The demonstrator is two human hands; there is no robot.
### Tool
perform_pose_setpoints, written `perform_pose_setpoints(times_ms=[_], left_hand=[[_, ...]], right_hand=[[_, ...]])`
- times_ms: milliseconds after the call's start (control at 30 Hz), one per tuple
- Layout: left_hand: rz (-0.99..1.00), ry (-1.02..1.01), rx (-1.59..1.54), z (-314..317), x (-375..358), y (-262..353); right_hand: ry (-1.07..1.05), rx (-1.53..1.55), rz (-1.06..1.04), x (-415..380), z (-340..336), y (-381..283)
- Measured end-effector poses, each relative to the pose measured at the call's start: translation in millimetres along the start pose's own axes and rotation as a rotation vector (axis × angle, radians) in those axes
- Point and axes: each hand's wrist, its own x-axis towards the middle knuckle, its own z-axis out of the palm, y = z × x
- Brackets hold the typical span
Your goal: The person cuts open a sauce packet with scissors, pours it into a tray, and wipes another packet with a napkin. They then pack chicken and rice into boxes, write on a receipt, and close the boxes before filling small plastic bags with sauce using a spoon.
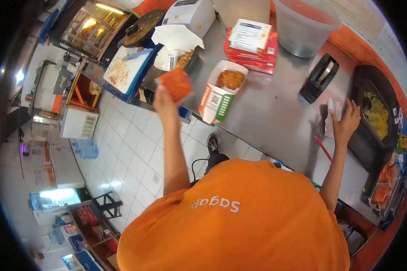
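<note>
My left hand (164,103) is closed on the edge of an orange-red packet (175,85), held over the near left edge of the metal table. Just right of the packet, an open white, red and green food box (216,105) holds a browned, fried-looking piece (230,79). On the right side, my right hand (347,123) has its fingers spread beside a folded white paper (333,118), apparently touching its edge. A thin red stick (323,148) lies below that paper.
A black tape dispenser (319,78), red boxes (252,49) and a plastic tub (306,27) stand farther back. At right is a black tray (359,128) with yellow food. A cutting board (127,68) with a knife lies at left.
</note>
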Motion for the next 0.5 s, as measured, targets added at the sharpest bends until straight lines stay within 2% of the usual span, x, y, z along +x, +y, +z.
perform_pose_setpoints(times_ms=[100,200,267,333,400,500], left_hand=[[0.229,0.030,0.231,-66,84,10],[0.714,-0.131,0.676,-87,190,-1],[0.774,-0.518,0.849,-64,232,12],[1.058,-0.673,0.939,-43,283,-11],[1.202,-0.889,1.055,-21,330,-42],[1.229,-0.901,0.863,-20,357,-90]], right_hand=[[0.111,0.246,0.231,9,-10,-66],[0.116,0.617,0.252,18,-5,-180],[-0.001,0.669,0.102,30,0,-264],[-0.163,0.801,-0.063,42,9,-340],[-0.302,0.849,-0.286,61,3,-404],[-0.349,0.910,-0.331,65,-5,-464]])
